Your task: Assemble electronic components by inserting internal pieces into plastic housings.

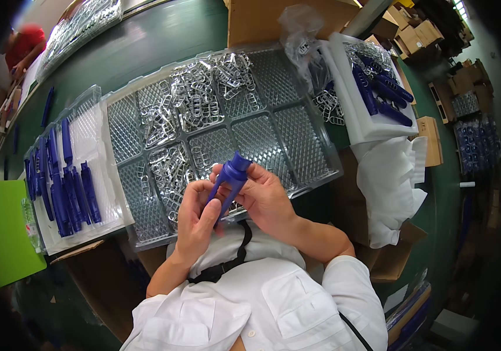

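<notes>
Both hands hold one dark-blue plastic part (234, 173) in front of my chest, above the near edge of the clear compartment tray (271, 76). It has a collar-like upper end and two long prongs pointing down. My left hand (195, 222) grips the prongs, thumb along one of them. Around the collar end close the fingers of my right hand (267, 199). Loose shiny metal clips (197, 96) fill several left and middle compartments of the tray beneath. Whether a clip sits inside the blue part cannot be made out.
To the left, long blue plastic pieces (66, 196) lie on a white-lined tray (101, 146), beside a lime-green sheet (5, 228). A white foam box (358, 123) with blue parts stands right, near a clear plastic bag (300, 29). A person in red (25, 47) is far left.
</notes>
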Demonstrator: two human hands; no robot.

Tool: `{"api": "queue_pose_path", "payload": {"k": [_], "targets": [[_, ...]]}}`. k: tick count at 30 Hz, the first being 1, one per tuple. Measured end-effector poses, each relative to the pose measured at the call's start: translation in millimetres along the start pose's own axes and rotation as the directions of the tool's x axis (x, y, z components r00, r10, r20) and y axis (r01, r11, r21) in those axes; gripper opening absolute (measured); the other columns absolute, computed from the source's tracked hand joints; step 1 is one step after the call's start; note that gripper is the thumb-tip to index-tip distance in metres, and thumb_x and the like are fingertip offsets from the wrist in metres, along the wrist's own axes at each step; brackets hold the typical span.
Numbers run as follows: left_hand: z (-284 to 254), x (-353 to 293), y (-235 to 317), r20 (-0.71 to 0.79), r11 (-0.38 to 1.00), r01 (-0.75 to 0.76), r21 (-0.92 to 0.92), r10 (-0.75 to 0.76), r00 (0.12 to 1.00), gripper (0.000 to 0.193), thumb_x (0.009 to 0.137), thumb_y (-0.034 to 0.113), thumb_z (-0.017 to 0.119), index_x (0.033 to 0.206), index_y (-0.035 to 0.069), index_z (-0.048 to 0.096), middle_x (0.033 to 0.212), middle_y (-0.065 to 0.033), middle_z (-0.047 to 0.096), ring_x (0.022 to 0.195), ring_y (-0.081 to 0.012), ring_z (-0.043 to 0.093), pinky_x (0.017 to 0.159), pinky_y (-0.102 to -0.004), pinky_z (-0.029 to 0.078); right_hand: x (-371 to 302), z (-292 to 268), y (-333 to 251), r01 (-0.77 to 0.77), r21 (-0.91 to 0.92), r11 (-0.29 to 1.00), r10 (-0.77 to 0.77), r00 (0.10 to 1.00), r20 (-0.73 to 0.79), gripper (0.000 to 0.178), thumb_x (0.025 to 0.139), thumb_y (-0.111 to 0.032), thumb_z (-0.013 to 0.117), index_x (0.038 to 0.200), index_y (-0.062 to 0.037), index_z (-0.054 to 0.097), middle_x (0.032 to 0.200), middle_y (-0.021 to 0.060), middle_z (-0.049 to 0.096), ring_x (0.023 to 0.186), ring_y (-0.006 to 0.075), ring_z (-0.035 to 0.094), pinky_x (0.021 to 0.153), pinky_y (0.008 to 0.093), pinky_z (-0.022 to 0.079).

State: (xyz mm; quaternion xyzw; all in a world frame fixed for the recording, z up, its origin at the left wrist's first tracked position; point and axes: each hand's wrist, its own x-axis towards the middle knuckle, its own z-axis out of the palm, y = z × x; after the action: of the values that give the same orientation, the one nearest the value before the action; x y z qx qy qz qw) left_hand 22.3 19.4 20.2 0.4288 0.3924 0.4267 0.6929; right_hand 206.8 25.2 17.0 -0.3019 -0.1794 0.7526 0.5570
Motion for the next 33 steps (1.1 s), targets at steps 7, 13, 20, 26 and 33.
{"api": "queue_pose_path", "payload": {"k": [7, 13, 20, 26, 33], "targets": [[-32.7, -12.2, 5.8, -0.028, 0.989, -0.082, -0.124, 0.079, 0.996, 0.058, 0.094, 0.023, 0.078, 0.135, -0.001, 0.045, 0.103, -0.0136, 0.064, 0.062, -0.0096, 0.061, 0.048, -0.0213, 0.049, 49.9, -67.9, -182.0, 0.343, -0.734, 0.586, -0.646, 0.744, -0.168, 0.016, 0.102, -0.013, 0.066, 0.116, -0.0092, 0.073, 0.105, 0.0049, 0.077, 0.096, 0.0130, 0.073, 0.079, 0.0265, 0.055], [-58.5, -10.6, 5.2, 0.001, 0.974, -0.035, -0.223, 0.037, 0.999, 0.057, 0.101, 0.033, 0.069, 0.140, -0.004, 0.050, 0.100, -0.0119, 0.066, 0.061, -0.0123, 0.063, 0.051, -0.0233, 0.050, 87.7, -166.6, -343.7, -0.494, -0.729, -0.473, -0.785, 0.612, 0.095, 0.024, 0.097, -0.015, 0.065, 0.115, -0.0004, 0.072, 0.108, 0.0176, 0.076, 0.098, 0.0363, 0.073, 0.087, 0.0429, 0.056], [-65.9, -24.7, -4.6, -0.050, 0.967, -0.044, -0.249, 0.033, 0.998, 0.069, 0.109, 0.047, 0.049, 0.150, -0.009, 0.045, 0.096, -0.0110, 0.066, 0.069, -0.0125, 0.062, 0.062, -0.0239, 0.051, 138.9, -54.8, -184.2, 0.218, -0.861, -0.458, -0.423, 0.799, 0.428, 0.017, 0.094, -0.016, 0.069, 0.105, -0.0071, 0.079, 0.107, 0.0129, 0.077, 0.097, 0.0332, 0.074, 0.087, 0.0405, 0.058], [-71.6, -30.5, 0.8, 0.008, 0.910, -0.029, -0.413, 0.036, 0.999, 0.065, 0.113, 0.048, 0.037, 0.160, 0.003, 0.036, 0.092, -0.0201, 0.069, 0.062, -0.0127, 0.060, 0.061, -0.0255, 0.051, 189.5, -44.4, -106.7, 0.302, -0.663, -0.685, -0.107, 0.859, 0.501, 0.013, 0.089, -0.017, 0.075, 0.100, -0.0127, 0.081, 0.104, 0.0064, 0.073, 0.101, 0.0284, 0.070, 0.084, 0.0419, 0.060], [-85.8, -40.9, -2.4, 0.019, 0.823, 0.003, -0.568, 0.009, 1.000, 0.057, 0.116, 0.039, 0.030, 0.159, 0.003, 0.037, 0.117, -0.0211, 0.064, 0.064, -0.0156, 0.066, 0.060, -0.0255, 0.055, 177.6, -42.9, -95.4, 0.354, -0.610, -0.709, -0.108, 0.801, 0.589, 0.010, 0.090, -0.012, 0.075, 0.100, -0.0103, 0.077, 0.115, 0.0049, 0.071, 0.099, 0.0257, 0.072, 0.085, 0.0399, 0.061]]}}
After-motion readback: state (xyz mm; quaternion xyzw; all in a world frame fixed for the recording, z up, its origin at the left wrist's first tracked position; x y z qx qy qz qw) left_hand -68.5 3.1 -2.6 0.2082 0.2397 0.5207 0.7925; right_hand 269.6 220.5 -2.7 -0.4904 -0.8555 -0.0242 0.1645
